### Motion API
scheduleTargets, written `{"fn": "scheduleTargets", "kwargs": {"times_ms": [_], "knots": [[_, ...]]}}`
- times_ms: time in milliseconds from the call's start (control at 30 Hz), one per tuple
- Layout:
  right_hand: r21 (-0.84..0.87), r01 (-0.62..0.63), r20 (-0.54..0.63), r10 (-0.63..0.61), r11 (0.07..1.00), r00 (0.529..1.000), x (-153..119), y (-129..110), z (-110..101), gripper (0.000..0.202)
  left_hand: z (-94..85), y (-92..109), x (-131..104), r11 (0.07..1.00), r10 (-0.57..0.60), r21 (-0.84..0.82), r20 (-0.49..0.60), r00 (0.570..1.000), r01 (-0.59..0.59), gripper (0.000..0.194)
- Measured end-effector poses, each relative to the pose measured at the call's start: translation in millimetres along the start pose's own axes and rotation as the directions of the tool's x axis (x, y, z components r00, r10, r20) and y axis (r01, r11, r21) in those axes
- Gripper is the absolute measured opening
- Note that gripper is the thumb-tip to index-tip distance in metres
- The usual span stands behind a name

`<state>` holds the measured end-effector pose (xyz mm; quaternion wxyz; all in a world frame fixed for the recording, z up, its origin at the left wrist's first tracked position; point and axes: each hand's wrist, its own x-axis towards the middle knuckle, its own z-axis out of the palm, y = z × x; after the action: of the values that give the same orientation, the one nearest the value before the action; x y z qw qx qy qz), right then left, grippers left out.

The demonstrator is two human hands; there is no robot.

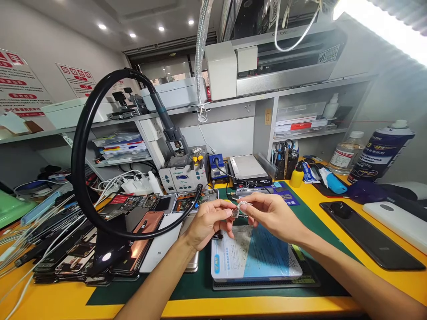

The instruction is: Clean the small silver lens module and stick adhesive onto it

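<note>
1. The bench (333, 195) is a broad yellow slab, smooth and glossy, with a dark green cutting mat (200, 284) laid flat over its middle. The matte green takes no glare, unlike the yellow around it.

2. A thick black hose (77, 151) loops in a big rubbery ring over the left side, running up to the grey rework station (182, 175) at the back, a boxy unit with small screens.

3. Left of the mat lies a heap of phones and back covers (100, 249), glassy and dark, one of them copper-toned. To the right a single black phone (368, 238) lies face down, well apart from the hands.

4. A blue and white work pad (256, 260) sits on the mat just below the hands, rectangular with rounded corners, its surface scuffed and printed.

5. The left hand (208, 222) and right hand (271, 213) meet above the far edge of that pad, held up off it.

6. Between them is a small metal part (240, 209), silvery and thin; its exact shape is too small to tell. The fingers of both hands are pinching it, thumb against forefinger on each side, the other fingers curled loosely.

7. From where I stand, this looks like the inspecting or separating stage of a small repair. I would judge the next move needs a light, steady grip, since so thin a piece would bend or slip easily, and a soft landing on the pad beneath.
</note>
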<state>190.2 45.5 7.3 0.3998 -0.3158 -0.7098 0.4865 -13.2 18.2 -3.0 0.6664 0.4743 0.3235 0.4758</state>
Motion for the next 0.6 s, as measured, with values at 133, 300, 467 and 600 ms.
{"fn": "scheduleTargets", "kwargs": {"times_ms": [133,300,467,600], "knots": [[0.037,-0.011,0.041,0.009,0.999,0.999,-0.5,-0.1,0.5,0.030,-0.1,-0.4,-0.5,1.000,0.004,0.019,-0.001,1.000,-0.004,0.021],[0.025,-0.027,0.060,0.026,0.999,0.998,-0.4,-0.9,1.2,0.032,-1.3,-1.1,0.1,0.998,0.014,0.059,-0.001,1.000,-0.014,0.023],[-0.011,-0.059,0.028,0.059,0.998,0.998,2.0,-1.9,0.8,0.033,-2.5,-4.5,1.6,0.983,0.075,0.167,-0.014,0.997,-0.072,0.025],[-0.027,-0.084,0.026,0.085,0.996,0.996,3.8,-1.9,-1.0,0.035,-0.6,-7.2,0.4,0.937,0.174,0.313,-0.029,0.984,-0.157,0.027]]}}
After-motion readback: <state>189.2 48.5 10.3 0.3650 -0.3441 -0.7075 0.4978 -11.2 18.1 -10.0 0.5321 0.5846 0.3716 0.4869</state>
